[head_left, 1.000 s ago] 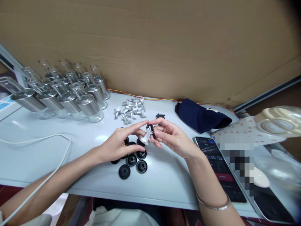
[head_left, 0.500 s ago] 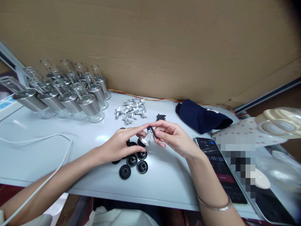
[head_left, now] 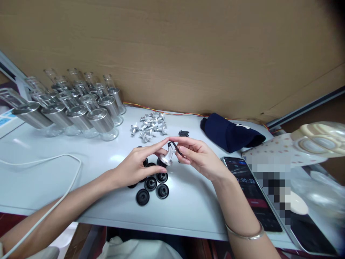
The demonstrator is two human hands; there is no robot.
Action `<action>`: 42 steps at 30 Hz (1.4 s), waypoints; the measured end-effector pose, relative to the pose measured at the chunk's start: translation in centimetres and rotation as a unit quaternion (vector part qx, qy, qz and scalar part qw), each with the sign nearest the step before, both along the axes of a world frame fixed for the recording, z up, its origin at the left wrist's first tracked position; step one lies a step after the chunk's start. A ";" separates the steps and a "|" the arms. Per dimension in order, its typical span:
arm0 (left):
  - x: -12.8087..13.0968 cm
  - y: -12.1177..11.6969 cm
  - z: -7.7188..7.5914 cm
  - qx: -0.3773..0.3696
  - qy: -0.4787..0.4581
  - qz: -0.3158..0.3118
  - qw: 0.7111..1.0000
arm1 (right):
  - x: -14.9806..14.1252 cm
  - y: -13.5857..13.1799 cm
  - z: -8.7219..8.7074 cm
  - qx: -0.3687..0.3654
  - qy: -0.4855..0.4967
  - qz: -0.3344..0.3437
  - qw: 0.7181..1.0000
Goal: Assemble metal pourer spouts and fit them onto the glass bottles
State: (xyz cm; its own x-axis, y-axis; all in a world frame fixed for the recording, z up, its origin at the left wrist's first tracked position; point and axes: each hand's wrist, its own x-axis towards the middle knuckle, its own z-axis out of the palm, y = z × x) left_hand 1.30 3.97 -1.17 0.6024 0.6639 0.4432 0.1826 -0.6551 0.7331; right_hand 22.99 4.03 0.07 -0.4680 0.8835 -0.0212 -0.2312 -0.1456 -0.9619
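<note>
Between my two hands is a silver metal pourer spout point(head_left: 166, 158), tilted, its round flange low and its narrow neck up. My left hand point(head_left: 138, 163) is closed on it, with the thumb stretched out below the flange. My right hand point(head_left: 198, 154) pinches a thin black lever point(head_left: 176, 147) against the top of the spout's neck. Both index fingertips meet above the neck. Several black round stoppers point(head_left: 150, 183) lie below and partly behind my left hand. More silver spouts point(head_left: 151, 126) are heaped beyond my hands, and a small pile of black levers point(head_left: 183, 133) lies behind my right fingers.
Glass bottles with metal sleeves point(head_left: 101, 120) stand at the left back. A white cable point(head_left: 74, 172) crosses my left forearm. A navy cap point(head_left: 229, 133), a phone point(head_left: 253, 194) with a running timer and a spotted bag point(head_left: 269, 151) are at the right.
The black lever has shifted slightly at the neck, and the black top of the neck shows more clearly. My right fingers have curled in a little. The spout stays in my left hand.
</note>
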 end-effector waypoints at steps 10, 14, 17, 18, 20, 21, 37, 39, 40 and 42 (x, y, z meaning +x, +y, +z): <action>0.1 0.0 0.2 -0.007 0.005 0.002 1.000 | 0.0 -0.2 -0.4 -0.015 -0.004 0.036 0.999; 0.2 0.0 0.0 -0.022 -0.004 0.000 1.000 | -0.1 -0.2 -0.4 -0.009 -0.004 0.032 0.999; 0.1 0.0 0.0 -0.029 -0.013 0.004 0.999 | -0.1 -0.1 -0.3 -0.008 -0.010 0.029 1.000; 0.1 0.0 0.0 -0.031 -0.015 0.005 0.999 | -0.1 -0.1 -0.2 -0.008 -0.011 0.030 0.999; 0.2 0.0 0.1 -0.037 -0.019 0.003 0.999 | -0.2 -0.1 -0.2 -0.010 -0.008 0.032 0.999; 0.2 0.0 0.2 -0.041 -0.021 0.001 0.999 | -0.2 -0.2 -0.1 -0.013 -0.006 0.033 0.999; 0.5 -0.3 -0.1 -0.091 -0.056 0.007 0.994 | -0.3 -0.2 -0.1 0.032 -0.044 -0.007 0.998; 0.5 -0.3 0.0 -0.074 -0.047 0.004 0.996 | -0.3 -0.1 0.0 0.039 -0.074 -0.022 0.996; 0.5 -0.4 0.1 -0.068 -0.041 0.003 0.997 | -0.3 -0.1 0.1 0.042 -0.087 -0.027 0.995; 0.5 -0.4 0.2 -0.065 -0.029 0.005 0.997 | -0.3 -0.1 0.2 0.050 -0.108 -0.034 0.992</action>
State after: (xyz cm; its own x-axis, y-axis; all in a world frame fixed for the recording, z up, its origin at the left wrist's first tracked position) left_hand 1.84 3.55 -0.97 0.5720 0.7230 0.3875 0.1430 -0.5530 0.8208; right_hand 22.70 3.95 0.28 -0.4011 0.9157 -0.0255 -0.0248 -0.0387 -0.9989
